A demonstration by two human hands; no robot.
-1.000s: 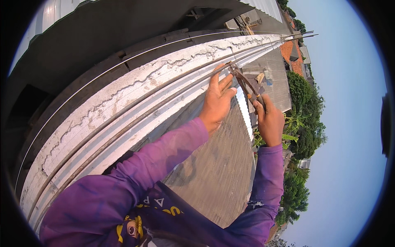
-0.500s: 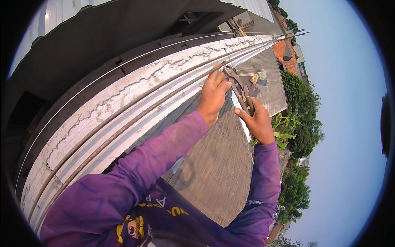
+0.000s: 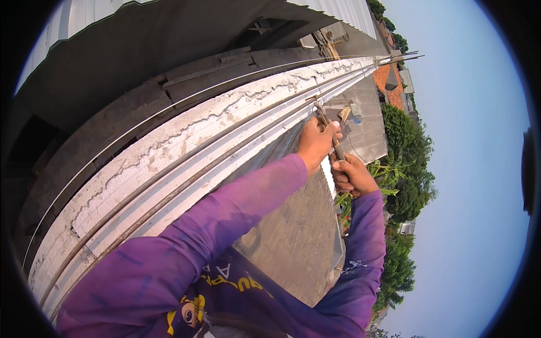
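A pair of rusty metal pincers [image 3: 338, 150] points up toward two long steel bars [image 3: 191, 181] that run along the pale wall top. Its jaws meet the nearer bar, where a short bit of wire or metal shows; whether they bite on it I cannot tell. My right hand [image 3: 354, 175] is closed round the lower end of the handles. Higher up, my left hand [image 3: 316, 143] has its thumb and fingers closed over the middle of the pincers and hides part of them.
The rough, cracked concrete wall top [image 3: 169, 132] curves from lower left to upper right, with a thin taut line [image 3: 132, 125] beyond it. Below lies a grey-brown roof [image 3: 293, 225]. A corrugated roof [image 3: 369, 121] carries a scrap piece [image 3: 344, 114]. Trees [image 3: 403, 146] stand at right.
My left hand has come down from the bar onto the pincers. The pincers' handles have come together, and my right hand has moved slightly lower with its fingers wrapped tighter.
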